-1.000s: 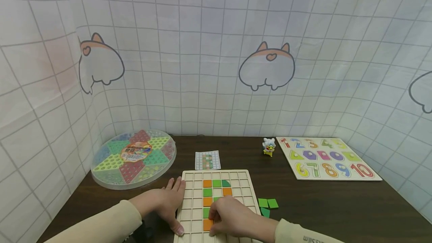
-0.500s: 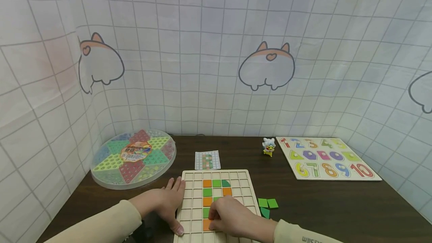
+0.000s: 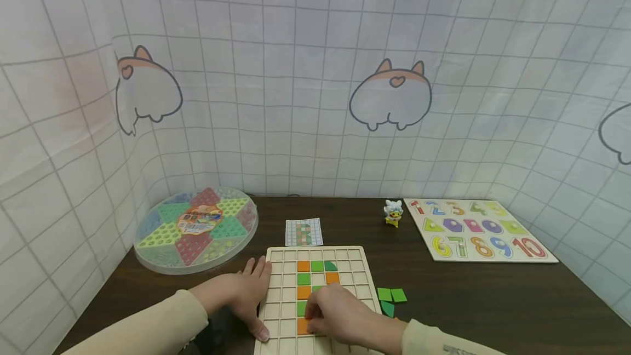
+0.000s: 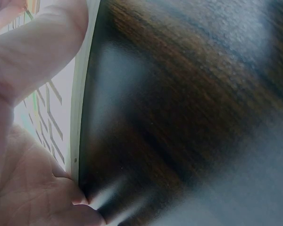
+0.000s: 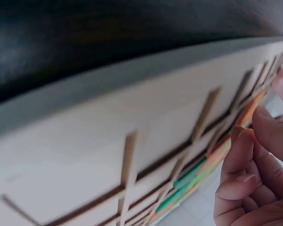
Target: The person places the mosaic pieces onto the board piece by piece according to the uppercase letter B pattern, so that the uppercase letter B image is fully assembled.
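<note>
A pale wooden grid board [image 3: 276,311] lies before me, its edge [image 4: 80,117] close up in the left wrist view. My left hand [image 3: 248,293] rests along its left edge, fingers straight and spread. Thumb and bent fingers of my right hand [image 3: 340,314] pinch at an orange square tile [image 3: 302,326] in a lower cell; its other fingers curl in the right wrist view. Above that tile runs a column of green and orange squares [image 3: 303,279]. A dark green quarter-round tile [image 3: 331,265] sits at the upper right of the pattern. My right hand hides several cells.
Two loose green squares [image 3: 391,295], a dark green piece [image 3: 387,309] and a bit of orange lie right of the board. Behind it is a pattern card [image 3: 303,232]. A round game board [image 3: 197,232], a small figurine [image 3: 393,213] and a number puzzle [image 3: 478,232] stand farther back.
My right thumb has moved up from below the orange tile to its lower right side. The left hand stays put. The head view has shifted slightly.
</note>
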A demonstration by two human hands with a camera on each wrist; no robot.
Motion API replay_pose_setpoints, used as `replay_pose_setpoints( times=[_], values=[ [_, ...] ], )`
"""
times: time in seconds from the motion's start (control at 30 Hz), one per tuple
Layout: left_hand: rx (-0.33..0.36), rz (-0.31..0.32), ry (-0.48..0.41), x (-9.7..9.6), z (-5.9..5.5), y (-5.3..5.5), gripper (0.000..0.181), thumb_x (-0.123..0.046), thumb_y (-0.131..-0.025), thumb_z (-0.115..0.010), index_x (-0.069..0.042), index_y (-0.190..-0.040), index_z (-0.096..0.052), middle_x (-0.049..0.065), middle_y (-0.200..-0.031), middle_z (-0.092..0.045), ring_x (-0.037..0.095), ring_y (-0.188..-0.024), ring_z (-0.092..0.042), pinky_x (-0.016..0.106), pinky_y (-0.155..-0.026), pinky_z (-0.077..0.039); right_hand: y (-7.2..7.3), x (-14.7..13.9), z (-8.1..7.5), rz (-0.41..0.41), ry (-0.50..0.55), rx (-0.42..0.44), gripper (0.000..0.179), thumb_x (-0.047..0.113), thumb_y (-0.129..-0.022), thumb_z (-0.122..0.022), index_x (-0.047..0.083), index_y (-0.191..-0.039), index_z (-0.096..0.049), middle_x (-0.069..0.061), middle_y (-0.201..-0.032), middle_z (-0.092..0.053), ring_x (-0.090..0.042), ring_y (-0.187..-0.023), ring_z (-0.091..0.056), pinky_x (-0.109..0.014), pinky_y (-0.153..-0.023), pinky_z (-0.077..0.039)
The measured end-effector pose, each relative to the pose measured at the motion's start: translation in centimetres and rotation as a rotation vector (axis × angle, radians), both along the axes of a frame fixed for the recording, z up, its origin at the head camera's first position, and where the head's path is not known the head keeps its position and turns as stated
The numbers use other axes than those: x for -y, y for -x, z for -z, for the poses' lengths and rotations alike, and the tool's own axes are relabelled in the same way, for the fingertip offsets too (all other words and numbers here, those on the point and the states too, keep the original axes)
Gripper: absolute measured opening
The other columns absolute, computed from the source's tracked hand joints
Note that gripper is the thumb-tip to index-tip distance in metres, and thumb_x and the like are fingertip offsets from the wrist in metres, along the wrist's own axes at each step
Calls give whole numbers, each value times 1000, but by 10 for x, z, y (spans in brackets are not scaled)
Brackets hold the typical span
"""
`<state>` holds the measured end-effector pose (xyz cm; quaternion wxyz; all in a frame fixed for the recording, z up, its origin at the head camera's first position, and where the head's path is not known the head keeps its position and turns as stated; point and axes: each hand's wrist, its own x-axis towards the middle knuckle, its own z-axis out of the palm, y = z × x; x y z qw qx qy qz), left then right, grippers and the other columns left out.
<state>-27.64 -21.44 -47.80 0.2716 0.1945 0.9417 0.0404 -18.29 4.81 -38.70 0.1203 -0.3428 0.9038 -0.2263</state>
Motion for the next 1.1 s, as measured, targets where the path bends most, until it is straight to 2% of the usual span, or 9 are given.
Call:
replay_pose_setpoints(
  times=[0.1, 0.37, 0.8, 0.93, 1.1],
  values=[
    [4, -4, -2, 0, 2, 1, 168, -95, -40, -73, -6, -165, -5, 21, -172, 1, 49, -157, 0, 64, -121, -25, 2, -7, -4, -5, 46, 17, 5, 9, -87, -80, 9, -84, -77, 8, -75, -72, 5, -65, -56, -16, -62, -49],
    [-5, -10, 19, -5, -13, -10, 165, -95, -42, -73, -6, -165, -6, 21, -172, -1, 48, -157, -2, 63, -121, -26, 17, -49, -13, 56, 154, 72, 7, 8, -91, -77, 3, -96, -76, 0, -85, -73, -2, -72, -60, -22, -65, -51],
    [-5, -3, 16, -7, -16, -10, 166, -95, -42, -73, -5, -164, -6, 22, -172, -1, 48, -157, -2, 63, -121, -25, 44, -145, -2, 267, 116, -16, 18, 11, -92, -76, 6, -109, -74, 0, -99, -73, -9, -85, -65, -23, -72, -54],
    [-2, -8, 12, -7, -18, -11, 166, -95, -42, -73, -5, -164, -6, 22, -172, 0, 47, -157, -2, 62, -122, -25, 51, -162, 3, 285, 104, -7, 19, 11, -92, -75, 6, -110, -73, -2, -101, -73, -12, -87, -66, -24, -73, -55],
    [-6, -4, 3, -5, -16, -11, 166, -94, -42, -73, -4, -164, -6, 23, -171, 0, 48, -157, -1, 63, -122, -24, 55, -177, 8, 241, 87, 61, 21, 16, -91, -78, 6, -109, -74, -1, -101, -74, -9, -86, -66, -24, -72, -54]
  ],
)
